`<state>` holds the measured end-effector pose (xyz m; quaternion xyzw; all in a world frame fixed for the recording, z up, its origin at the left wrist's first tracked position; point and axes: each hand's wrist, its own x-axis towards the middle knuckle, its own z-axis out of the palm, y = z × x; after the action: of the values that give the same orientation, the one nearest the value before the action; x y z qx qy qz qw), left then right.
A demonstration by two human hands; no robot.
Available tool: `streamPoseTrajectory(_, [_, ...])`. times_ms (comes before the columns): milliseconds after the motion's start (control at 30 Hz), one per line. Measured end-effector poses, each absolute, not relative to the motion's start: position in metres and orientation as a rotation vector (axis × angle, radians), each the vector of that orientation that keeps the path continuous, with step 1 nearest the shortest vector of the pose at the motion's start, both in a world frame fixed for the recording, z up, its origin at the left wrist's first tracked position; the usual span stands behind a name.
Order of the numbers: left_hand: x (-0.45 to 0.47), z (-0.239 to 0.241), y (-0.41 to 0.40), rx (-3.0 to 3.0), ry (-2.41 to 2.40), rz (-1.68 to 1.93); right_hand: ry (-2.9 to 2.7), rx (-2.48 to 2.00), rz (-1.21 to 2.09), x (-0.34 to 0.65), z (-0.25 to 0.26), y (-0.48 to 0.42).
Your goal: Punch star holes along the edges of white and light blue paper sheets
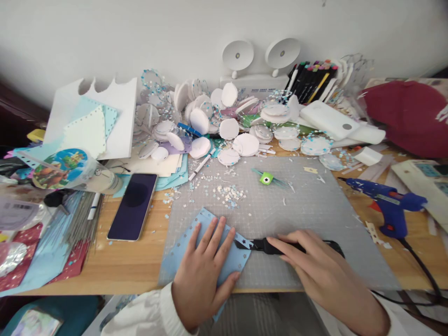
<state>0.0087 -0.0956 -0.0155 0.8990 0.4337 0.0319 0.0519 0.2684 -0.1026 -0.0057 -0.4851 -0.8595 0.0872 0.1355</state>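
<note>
Left hand [208,270]: laid flat, fingers extended and slightly spread, thumb out to the side; palm pressing on blue paper, gripping nothing.
Right hand [317,263]: fingers curled around a black cutter [271,246], index finger stretched along the handle.
Blue paper [180,256]: thin sheet, angular, small star-shaped holes punched along its edges; lies under the left hand at the near edge of the mat, its lower corner reaching past the table edge. The cutter's dark blade meets its right side, partly covered by the paper there; whether the blade sits between layers cannot be told.
Cutting mat [315,210]: grey, smooth, printed with a fine grid.
Table [136,261]: pale wood, visible grain.
Phone [133,205]: dark glossy screen, rounded corners, left of the mat.
Glue gun [394,203]: blue plastic, black cord, at right.
Confetti [229,195]: tiny white and pale-blue pieces, loosely heaped beyond the left hand.
Green piece [266,178]: small, bearing a dark round mark with a white star.
White discs [245,144]: rounded, matte, piled in numbers among beaded-looking strands.
Markers [311,81]: black barrels, coloured ends, bunched upright.
Twin lamp [254,85]: white, two dish-shaped heads, against the wall [168,32].
</note>
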Motion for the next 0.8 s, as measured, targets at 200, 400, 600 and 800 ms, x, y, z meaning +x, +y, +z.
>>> streamPoseTrajectory(200, [0.0083, -0.0160, -0.0962, 2.731, 1.338, 0.099, -2.474, -1.399, 0.290, 0.2637, -0.0060, -0.0992])
streamPoseTrajectory(400, [0.0083, -0.0166, -0.0968, 2.747, 1.341, 0.105, -2.451, -1.415, 0.305, 0.2670, -0.0075, -0.0994])
streamPoseTrajectory(600, [0.0096, -0.0173, -0.0969, 2.747, 1.365, 0.084, -2.449, -1.390, 0.277, 0.2620, -0.0071, -0.0978])
streamPoseTrajectory(800, [0.0091, -0.0169, -0.0967, 2.750, 1.350, 0.090, -2.437, -1.394, 0.247, 0.2612, -0.0087, -0.0987])
